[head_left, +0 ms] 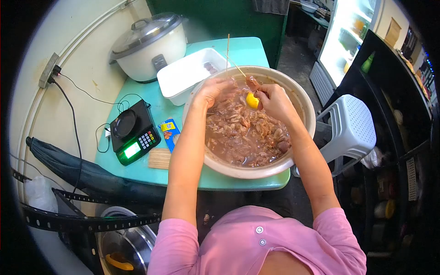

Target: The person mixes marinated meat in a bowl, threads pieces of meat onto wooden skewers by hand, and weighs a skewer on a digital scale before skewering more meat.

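Note:
A large round basin [308, 121] holds sliced raw meat [243, 133] in brownish liquid. My left hand [214, 91] is over its far left side, slightly blurred, with fingers closed at the lower end of an upright bamboo skewer [228, 50]. My right hand [276, 101] pinches a piece of meat [252, 83] above the liquid. A second, slanting thin stick [236, 65] reaches down to that piece. Below the right fingers sits a round yellow thing [252, 100], perhaps a citrus fruit, partly covered by them.
Behind the basin stands a white plastic tub [176, 75] on the turquoise table [250, 46]. Left are a rice cooker [151, 50], a digital scale [133, 133], a blue packet [169, 134] and a bundle of sticks [159, 158]. White stools [350, 121] stand right.

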A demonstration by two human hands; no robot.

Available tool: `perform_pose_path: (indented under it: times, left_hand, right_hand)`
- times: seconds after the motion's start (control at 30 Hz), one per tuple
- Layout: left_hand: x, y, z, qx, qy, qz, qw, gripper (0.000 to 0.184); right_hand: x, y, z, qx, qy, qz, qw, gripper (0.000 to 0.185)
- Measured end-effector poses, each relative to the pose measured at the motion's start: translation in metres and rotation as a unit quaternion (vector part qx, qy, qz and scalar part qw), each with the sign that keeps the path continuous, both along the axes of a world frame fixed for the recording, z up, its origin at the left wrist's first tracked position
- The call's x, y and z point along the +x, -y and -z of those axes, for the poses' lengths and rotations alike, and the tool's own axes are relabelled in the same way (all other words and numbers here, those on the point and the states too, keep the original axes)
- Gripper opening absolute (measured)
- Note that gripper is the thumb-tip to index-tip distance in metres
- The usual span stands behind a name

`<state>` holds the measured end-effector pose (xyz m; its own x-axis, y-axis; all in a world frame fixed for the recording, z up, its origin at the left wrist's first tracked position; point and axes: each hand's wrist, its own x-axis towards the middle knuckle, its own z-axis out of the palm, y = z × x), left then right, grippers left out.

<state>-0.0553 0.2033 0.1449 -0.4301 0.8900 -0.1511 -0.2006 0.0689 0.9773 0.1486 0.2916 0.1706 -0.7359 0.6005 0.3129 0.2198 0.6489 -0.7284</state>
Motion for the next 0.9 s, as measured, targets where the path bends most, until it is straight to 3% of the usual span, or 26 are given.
perform_pose_path:
  times: [0.17,0.4,0.47,0.5,0.57,0.67,0.77,0.87,0.9]
  left_hand:
    - [-0.008,-0.006,0.01,0.049,-0.045,-0.045,0.997,0.018]
    - [-0.007,0.0,0.007,0.039,-0.014,-0.06,0.997,0.018]
    - [-0.01,-0.002,0.013,-0.05,-0.226,-0.074,0.97,0.019]
    - [-0.007,0.001,0.009,-0.05,-0.226,-0.073,0.97,0.019]
    - [0.0,0.013,-0.003,-0.109,-0.434,-0.062,0.892,0.02]
    - [-0.019,0.01,0.02,-0.121,-0.512,-0.081,0.847,0.02]
    - [-0.001,0.012,0.009,-0.179,-0.547,-0.095,0.812,0.019]
    - [0.028,0.007,-0.007,-0.159,-0.58,-0.094,0.794,0.021]
    - [0.023,-0.003,0.01,-0.122,-0.584,-0.085,0.798,0.024]
  right_hand:
    - [0.0,-0.001,0.002,0.045,0.024,-0.032,0.998,0.022]
    - [0.0,0.001,0.001,0.038,0.02,-0.038,0.998,0.023]
    - [-0.001,-0.003,0.006,0.037,0.011,-0.022,0.999,0.021]
    - [-0.001,-0.003,0.006,0.037,0.011,-0.021,0.999,0.021]
    - [-0.001,-0.004,0.006,0.044,0.008,-0.024,0.999,0.02]
    - [0.0,-0.003,0.003,0.045,0.021,-0.019,0.999,0.02]
    - [-0.002,-0.005,0.005,0.053,0.015,-0.023,0.998,0.02]
    - [-0.002,-0.004,0.006,0.052,0.016,-0.019,0.998,0.02]
    - [-0.002,-0.004,0.006,0.053,0.016,-0.019,0.998,0.02]
